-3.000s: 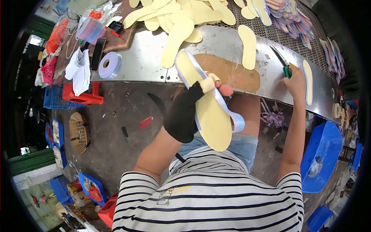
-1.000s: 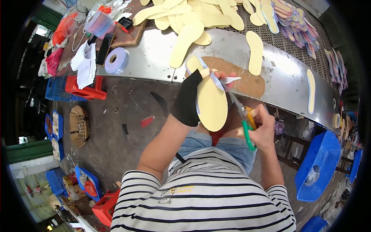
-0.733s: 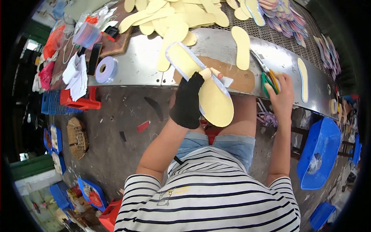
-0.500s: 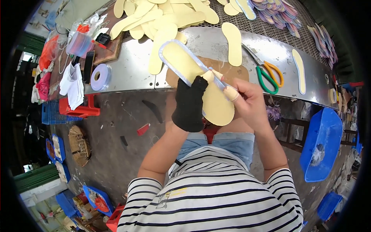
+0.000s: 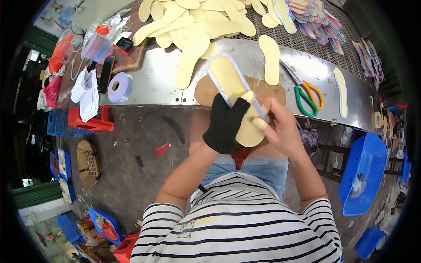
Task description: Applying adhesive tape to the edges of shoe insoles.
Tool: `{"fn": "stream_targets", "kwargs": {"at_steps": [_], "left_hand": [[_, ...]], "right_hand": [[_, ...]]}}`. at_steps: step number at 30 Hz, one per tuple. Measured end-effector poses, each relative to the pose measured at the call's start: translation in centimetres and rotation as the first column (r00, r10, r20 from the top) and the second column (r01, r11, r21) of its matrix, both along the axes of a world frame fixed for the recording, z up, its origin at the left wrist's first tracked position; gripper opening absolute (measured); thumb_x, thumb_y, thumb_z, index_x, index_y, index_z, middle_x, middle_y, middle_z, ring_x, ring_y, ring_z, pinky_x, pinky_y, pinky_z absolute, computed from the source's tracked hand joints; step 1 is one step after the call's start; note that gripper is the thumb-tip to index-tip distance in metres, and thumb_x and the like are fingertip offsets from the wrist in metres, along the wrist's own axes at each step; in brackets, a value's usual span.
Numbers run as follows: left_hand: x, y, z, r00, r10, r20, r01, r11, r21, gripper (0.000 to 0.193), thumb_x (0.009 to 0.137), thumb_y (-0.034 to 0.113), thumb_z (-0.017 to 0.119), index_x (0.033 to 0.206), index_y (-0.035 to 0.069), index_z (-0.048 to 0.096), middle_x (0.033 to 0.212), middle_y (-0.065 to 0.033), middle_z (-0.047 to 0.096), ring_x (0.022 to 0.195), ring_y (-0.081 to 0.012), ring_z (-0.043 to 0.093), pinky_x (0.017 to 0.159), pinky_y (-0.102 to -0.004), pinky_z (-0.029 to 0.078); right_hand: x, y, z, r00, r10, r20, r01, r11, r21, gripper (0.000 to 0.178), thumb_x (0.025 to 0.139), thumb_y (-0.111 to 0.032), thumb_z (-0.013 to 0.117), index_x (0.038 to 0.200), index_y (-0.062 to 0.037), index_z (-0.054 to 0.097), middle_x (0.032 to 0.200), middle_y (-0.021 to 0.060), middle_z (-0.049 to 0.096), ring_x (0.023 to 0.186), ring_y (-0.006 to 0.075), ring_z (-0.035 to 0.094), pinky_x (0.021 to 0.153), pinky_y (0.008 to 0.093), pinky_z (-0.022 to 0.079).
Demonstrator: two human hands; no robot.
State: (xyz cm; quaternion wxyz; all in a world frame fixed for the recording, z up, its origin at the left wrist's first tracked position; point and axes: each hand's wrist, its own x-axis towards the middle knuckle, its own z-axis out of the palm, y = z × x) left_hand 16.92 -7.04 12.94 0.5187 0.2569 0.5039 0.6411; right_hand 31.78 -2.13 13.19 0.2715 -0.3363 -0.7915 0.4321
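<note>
A pale yellow insole [image 5: 228, 75] with lavender tape along part of its edge is held tilted over the front edge of the metal bench. My left hand [image 5: 224, 125], in a black fingerless glove, is closed on its left side, with the thumb lying across its face. At the opposite edge my right hand [image 5: 280, 127] pinches the tape where it meets the rim; its thumb and finger carry pale wraps. The near end of the insole has a bare edge. Below the insole lies a brown board [image 5: 204, 91] on the bench.
Plain insoles [image 5: 206, 19] are heaped at the back. Scissors [image 5: 305, 90] with green and orange handles lie to the right, near an edged insole [image 5: 340, 92]. A lavender tape roll [image 5: 119, 87] is at the left. A blue tub [image 5: 364, 175] stands at the right; a red stool [image 5: 90, 118] is under the bench.
The insole has turned more upright and shifted right in view. My right hand has moved slightly down along its edge. The whole view has shifted a little.
</note>
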Motion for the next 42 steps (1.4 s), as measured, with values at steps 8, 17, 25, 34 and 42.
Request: {"fn": "stream_targets", "kwargs": {"at_steps": [8,17,25,34,42], "left_hand": [[1.2,-1.0,-1.7,0.849,-0.308,-0.43,0.37,0.927,0.067,0.026,0.079,0.022,0.064,0.091,-0.001,0.06,0.072,-0.0102,0.062,0.068,-0.0177,0.06,0.061,-0.0322,0.047],[-1.0,2.7,1.9,0.892,0.032,-0.451,0.079,0.971,0.225,0.019,0.09,0.017,0.052,0.079,0.002,0.056,0.063,-0.001,0.053,0.06,-0.0058,0.046,0.054,-0.0236,0.039],[-1.2,3.6,1.7,0.933,0.171,-0.316,-0.062,0.943,0.325,0.016,0.086,0.015,0.059,0.081,0.0,0.057,0.067,0.0,0.055,0.063,-0.0065,0.047,0.057,-0.0247,0.041],[-2.6,2.9,2.1,0.984,-0.174,0.038,0.164,0.969,0.184,0.026,0.086,0.022,0.058,0.1,0.0,0.061,0.073,-0.001,0.058,0.068,-0.006,0.051,0.062,-0.0226,0.043],[-2.1,1.2,1.7,0.98,-0.198,-0.035,0.2,0.976,0.088,0.02,0.087,0.022,0.058,0.097,0.005,0.062,0.072,0.001,0.056,0.069,-0.0048,0.05,0.063,-0.0219,0.041]], "right_hand": [[-0.8,4.9,3.9,0.968,0.05,-0.247,-0.092,0.983,-0.16,0.016,0.086,-0.013,0.057,0.077,-0.0003,0.059,0.061,-0.0033,0.048,0.059,0.0032,0.04,0.053,0.0204,0.035],[-1.7,2.2,1.9,0.97,-0.094,-0.226,0.085,0.995,-0.049,0.024,0.085,-0.015,0.059,0.069,0.0006,0.051,0.054,0.0019,0.039,0.053,0.0069,0.035,0.048,0.0243,0.03],[-1.4,0.0,-0.5,0.976,-0.107,-0.191,0.113,0.993,0.019,0.026,0.084,-0.017,0.06,0.069,-0.0005,0.046,0.056,0.0074,0.04,0.05,0.0151,0.036,0.047,0.028,0.032],[-0.9,-0.3,-0.9,0.944,0.033,-0.328,-0.102,0.975,-0.196,0.019,0.086,-0.018,0.06,0.078,-0.0005,0.056,0.064,0.002,0.055,0.057,0.0086,0.047,0.05,0.0244,0.037],[-1.4,-0.9,-1.3,0.926,-0.122,-0.357,-0.199,0.647,-0.736,0.023,0.09,-0.02,0.055,0.1,-0.0006,0.06,0.077,-0.0001,0.061,0.06,0.0052,0.053,0.053,0.0207,0.043]]}}
